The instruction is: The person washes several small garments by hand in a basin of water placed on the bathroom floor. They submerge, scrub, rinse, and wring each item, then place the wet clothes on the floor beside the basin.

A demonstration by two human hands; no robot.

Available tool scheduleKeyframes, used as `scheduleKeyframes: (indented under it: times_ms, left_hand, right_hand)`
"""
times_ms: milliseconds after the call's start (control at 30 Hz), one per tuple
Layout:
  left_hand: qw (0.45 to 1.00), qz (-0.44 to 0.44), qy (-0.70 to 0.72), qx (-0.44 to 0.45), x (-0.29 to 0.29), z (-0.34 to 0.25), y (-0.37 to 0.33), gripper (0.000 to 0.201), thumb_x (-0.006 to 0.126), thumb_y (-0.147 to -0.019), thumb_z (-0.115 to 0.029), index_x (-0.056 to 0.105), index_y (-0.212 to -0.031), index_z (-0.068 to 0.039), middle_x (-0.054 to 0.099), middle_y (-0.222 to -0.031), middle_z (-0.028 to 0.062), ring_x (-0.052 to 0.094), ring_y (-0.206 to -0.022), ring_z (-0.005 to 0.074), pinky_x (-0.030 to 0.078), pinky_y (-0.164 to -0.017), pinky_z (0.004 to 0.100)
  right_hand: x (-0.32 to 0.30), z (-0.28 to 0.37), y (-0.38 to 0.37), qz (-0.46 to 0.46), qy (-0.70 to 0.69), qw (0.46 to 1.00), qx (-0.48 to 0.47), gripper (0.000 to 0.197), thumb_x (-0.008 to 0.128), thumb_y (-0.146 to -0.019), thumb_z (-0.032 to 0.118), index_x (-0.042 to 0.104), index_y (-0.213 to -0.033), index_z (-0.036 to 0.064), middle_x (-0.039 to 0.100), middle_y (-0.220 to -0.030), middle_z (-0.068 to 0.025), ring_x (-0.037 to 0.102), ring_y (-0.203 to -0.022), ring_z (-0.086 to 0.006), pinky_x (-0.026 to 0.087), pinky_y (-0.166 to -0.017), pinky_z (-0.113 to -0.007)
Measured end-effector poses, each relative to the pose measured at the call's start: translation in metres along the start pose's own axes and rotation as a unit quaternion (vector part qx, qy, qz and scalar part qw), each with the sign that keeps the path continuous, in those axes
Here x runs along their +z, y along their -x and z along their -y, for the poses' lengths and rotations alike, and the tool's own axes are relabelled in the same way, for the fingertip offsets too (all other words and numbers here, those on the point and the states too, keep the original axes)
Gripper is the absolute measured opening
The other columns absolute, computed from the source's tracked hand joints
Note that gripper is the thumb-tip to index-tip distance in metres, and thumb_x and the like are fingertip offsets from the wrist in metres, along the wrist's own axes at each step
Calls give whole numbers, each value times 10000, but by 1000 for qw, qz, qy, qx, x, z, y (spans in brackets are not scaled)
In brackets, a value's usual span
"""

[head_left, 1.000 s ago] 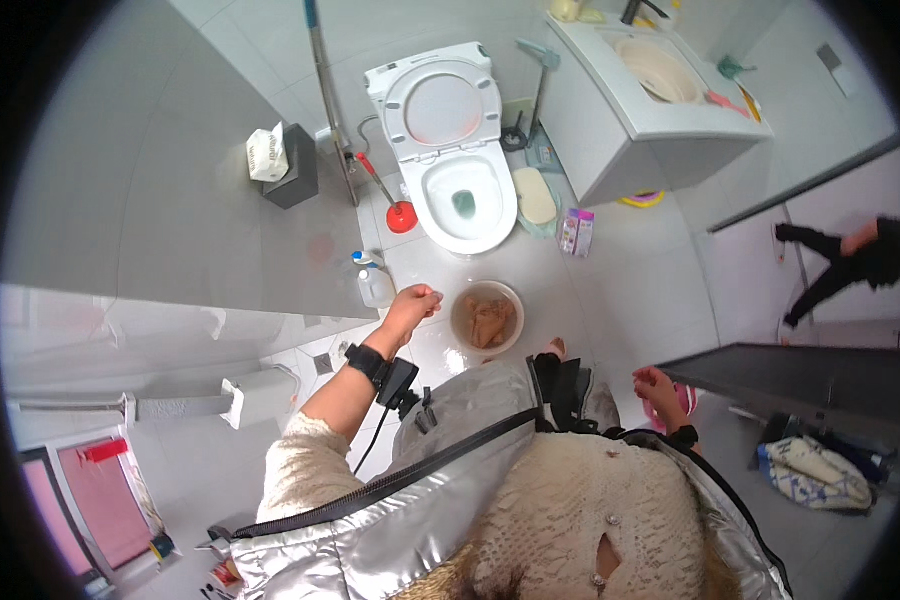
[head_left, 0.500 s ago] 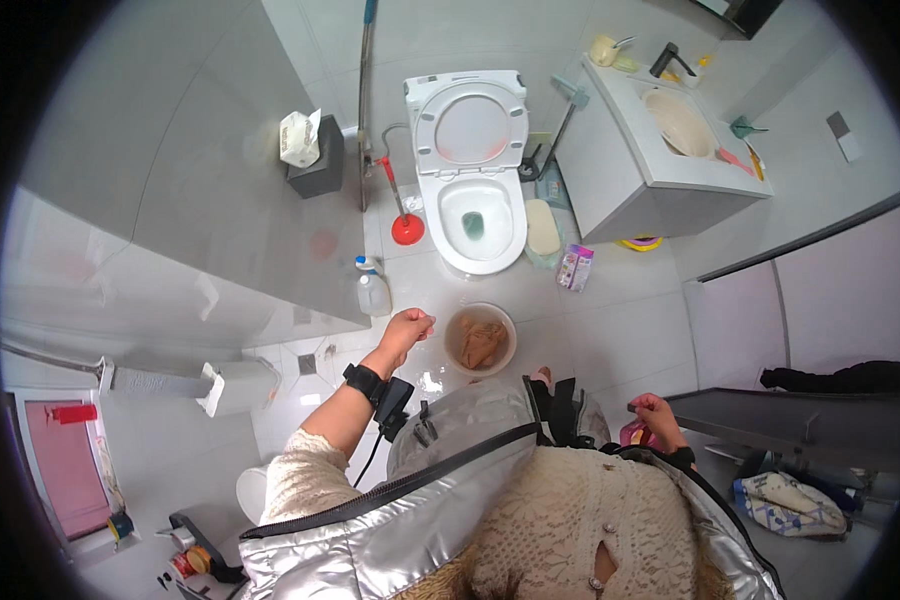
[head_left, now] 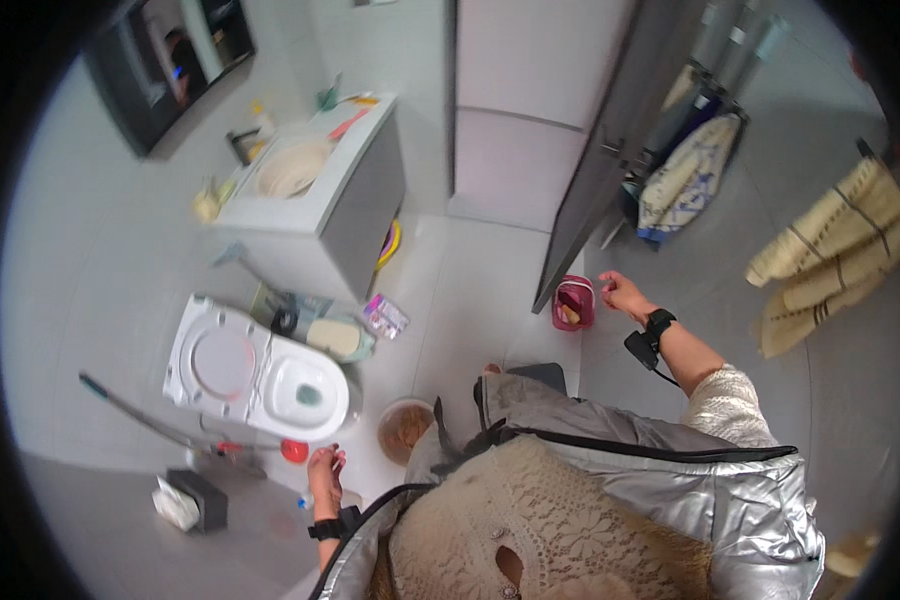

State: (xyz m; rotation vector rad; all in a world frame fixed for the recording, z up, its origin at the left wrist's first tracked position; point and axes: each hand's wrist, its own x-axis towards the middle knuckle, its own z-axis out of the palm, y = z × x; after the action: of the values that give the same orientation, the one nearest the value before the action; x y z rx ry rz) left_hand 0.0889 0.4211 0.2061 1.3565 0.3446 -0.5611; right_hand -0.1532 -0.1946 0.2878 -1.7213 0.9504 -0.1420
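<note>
My right hand (head_left: 625, 296) reaches out over the right side with its fingers loosely bent and apart. It is nearest to a small pink basket (head_left: 576, 322) by the door, which holds a few items I cannot make out. My left hand (head_left: 326, 474) hangs low at the left, its fingers slightly curled and apart, with nothing visible in it. Beside it on the floor is a red plunger (head_left: 294, 451). A round basin (head_left: 383, 432) with a brownish cloth in water stands by my legs, partly covered by my grey clothing.
A white toilet (head_left: 340, 398) with its lid up stands at the left. Beyond it is a vanity with a sink (head_left: 295, 168). A grey door (head_left: 595, 170) stands ajar. Towels (head_left: 840, 250) hang on the right wall. A tissue box (head_left: 205, 498) is at lower left.
My view has swung to the right, bringing the door, pink basket and hanging towels in. My right arm has stretched outward toward the basket. My left hand has moved away from the basin.
</note>
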Motion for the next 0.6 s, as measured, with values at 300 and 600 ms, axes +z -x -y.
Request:
scheduleKeyframes:
  times_ms: [300,600]
  left_hand:
    - [995,63,-66,-27,51,-24,-25,57,552,-814,-89,535,-760,-91,622,-850,60,585,-676,143,480,-613,250]
    - [988,84,-121,-42,127,-48,-76,35,539,-801,-86,544,-768,-76,615,-844,63,581,-683,151,476,-640,272]
  right_hand:
    - [-34,-9,11,-36,-80,996,-1,343,498,-748,-57,475,-1083,13,484,-716,-3,480,-583,-98,404,-502,-228]
    - [-93,7,-54,-122,-113,980,-108,326,454,-736,-98,507,-1044,-1,502,-657,-2,467,-538,-86,388,-491,-220]
